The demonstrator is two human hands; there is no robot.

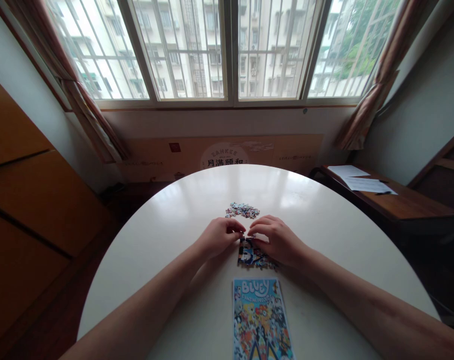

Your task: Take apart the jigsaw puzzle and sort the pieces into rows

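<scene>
A partly joined jigsaw puzzle (248,254) lies on the white round table (155,240), its lower edge jagged. My left hand (223,234) is at its upper left corner, thumb and fingertips pinched together around what looks like a small puzzle piece. Over the upper right part reaches my right hand (275,237), its fingers curled and pinching a small puzzle piece; this hand hides some of the joined section. Just beyond both hands is a pile of loose puzzle pieces (243,210). Nearer to me, a colourful picture sheet (262,320) headed "BLUEY" lies flat.
A wooden side table (418,200) at the right bears white papers (367,184) and dark pens. Behind the round table stands a printed cardboard panel (155,150) under a barred window (230,50). Orange-brown cabinets (31,200) are at the left.
</scene>
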